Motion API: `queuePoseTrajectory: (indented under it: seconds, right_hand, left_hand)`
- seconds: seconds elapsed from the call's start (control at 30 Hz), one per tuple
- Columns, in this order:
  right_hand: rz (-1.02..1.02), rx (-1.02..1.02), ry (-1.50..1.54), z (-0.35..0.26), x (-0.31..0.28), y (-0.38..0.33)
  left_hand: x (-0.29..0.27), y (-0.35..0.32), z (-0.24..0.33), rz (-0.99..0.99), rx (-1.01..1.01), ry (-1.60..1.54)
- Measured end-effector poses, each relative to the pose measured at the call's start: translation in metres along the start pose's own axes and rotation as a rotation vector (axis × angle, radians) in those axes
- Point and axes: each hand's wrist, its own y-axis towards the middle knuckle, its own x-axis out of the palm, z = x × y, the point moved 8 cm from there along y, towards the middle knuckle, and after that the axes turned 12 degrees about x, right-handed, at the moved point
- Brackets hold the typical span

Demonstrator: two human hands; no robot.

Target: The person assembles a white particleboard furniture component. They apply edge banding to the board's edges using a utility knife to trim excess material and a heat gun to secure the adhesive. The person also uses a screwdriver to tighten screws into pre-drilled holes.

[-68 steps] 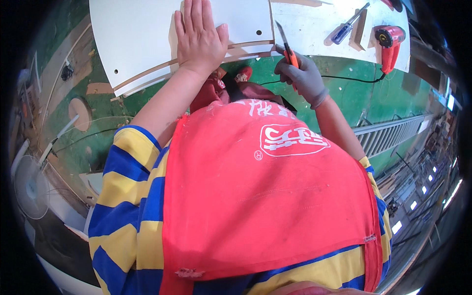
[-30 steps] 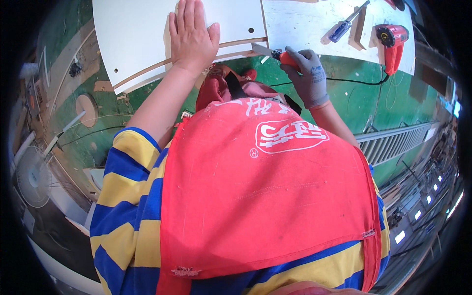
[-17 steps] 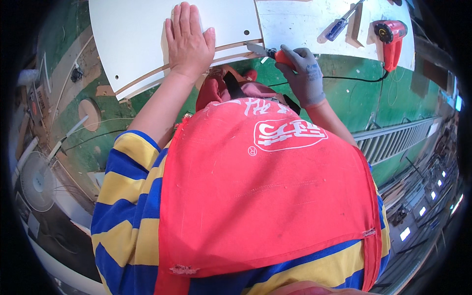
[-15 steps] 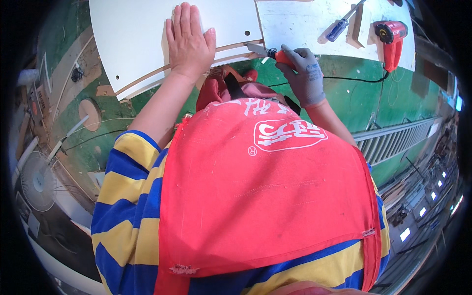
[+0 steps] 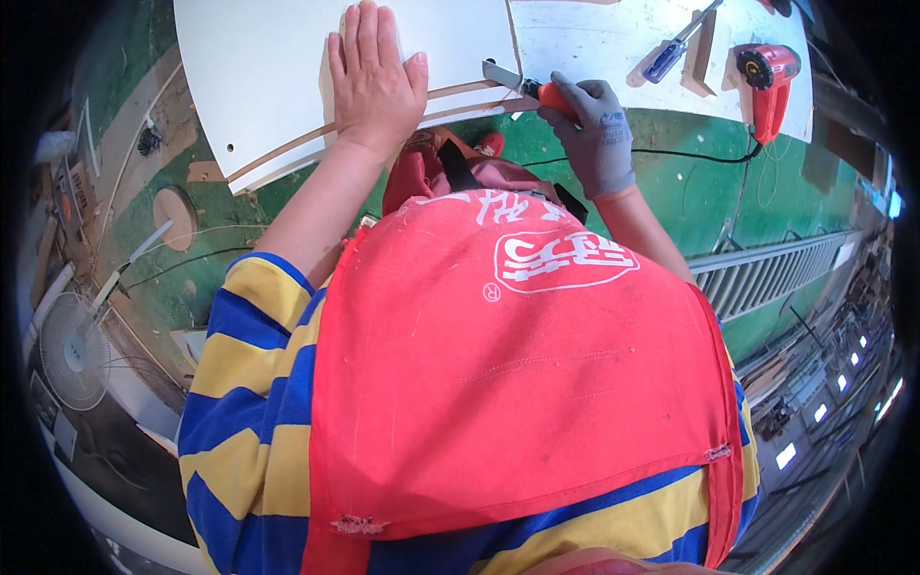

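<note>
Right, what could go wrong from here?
The orange-handled knife in the gloved right hand angles leftward; a slip might reach the bare left hand. The knife is at a corner of the white panel and could nick it. Snagging the black cord might drag down the red heat gun.

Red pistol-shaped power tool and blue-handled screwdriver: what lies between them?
In the head view, a tan angular piece lies between the screwdriver and power tool.

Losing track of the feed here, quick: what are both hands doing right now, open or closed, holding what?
Left hand: open, palm down on the white panel.
Right hand: closed, holding the orange-handled knife.
</note>
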Motion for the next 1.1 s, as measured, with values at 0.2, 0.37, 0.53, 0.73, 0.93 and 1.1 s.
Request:
queuePoseTrajectory:
  seconds: [0.2,0.37,0.53,0.73,0.93,1.1]
  right_hand:
    - [0.03,-0.013,-0.07,-0.002,-0.004,0.008]
    - [0.012,0.019,-0.022,0.005,-0.001,0.01]
    - [-0.009,-0.02,-0.042,0.0,-0.005,-0.007]
    - [0.037,0.03,-0.083,0.002,-0.004,-0.006]
    - [0.071,-0.006,-0.137,0.0,-0.003,-0.002]
    - [0.076,-0.021,-0.183,-0.003,-0.002,0.004]
  left_hand:
    - [-0.001,0.002,0.004,-0.006,0.016,0.004]
    - [-0.002,0.003,0.004,0.005,0.046,0.027]
    - [-0.011,-0.022,0.054,-0.069,0.338,-0.226]
    - [-0.003,-0.008,0.07,-0.104,0.285,-0.225]
    - [-0.001,-0.004,0.071,-0.042,0.292,-0.247]
    - [-0.001,-0.002,0.071,-0.063,0.303,-0.261]
